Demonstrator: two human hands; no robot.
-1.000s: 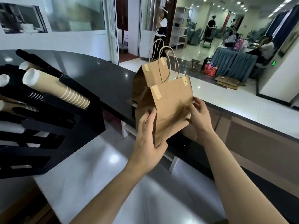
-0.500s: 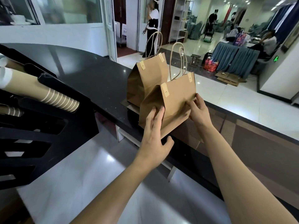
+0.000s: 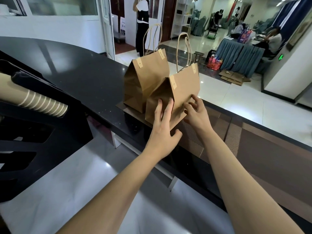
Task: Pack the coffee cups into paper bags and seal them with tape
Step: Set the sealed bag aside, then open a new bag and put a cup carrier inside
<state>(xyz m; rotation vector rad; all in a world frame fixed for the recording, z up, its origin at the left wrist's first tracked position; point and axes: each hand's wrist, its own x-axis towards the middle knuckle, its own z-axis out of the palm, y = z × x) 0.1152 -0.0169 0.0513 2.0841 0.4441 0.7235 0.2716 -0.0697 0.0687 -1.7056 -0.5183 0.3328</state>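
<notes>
Two brown paper bags with twine handles stand side by side on the black counter (image 3: 76, 73). The far bag (image 3: 145, 81) has its top folded shut. The near bag (image 3: 184, 88) leans a little, its top also closed. My left hand (image 3: 164, 127) presses straight fingers against the near bag's left corner, thumb spread below. My right hand (image 3: 196, 114) has its fingers curled on the lower front face of the same bag. What is inside the bags is hidden.
A stack of striped brown paper cups (image 3: 42, 103) lies in a black cup holder (image 3: 50, 135) at left. A woven brown mat (image 3: 236, 137) lies under the bags. A pale lower worktop (image 3: 81, 183) is beneath my arms. People stand and sit in the lobby beyond.
The near bag has come down and forward onto the counter beside the far bag. Both hands have slid lower on it.
</notes>
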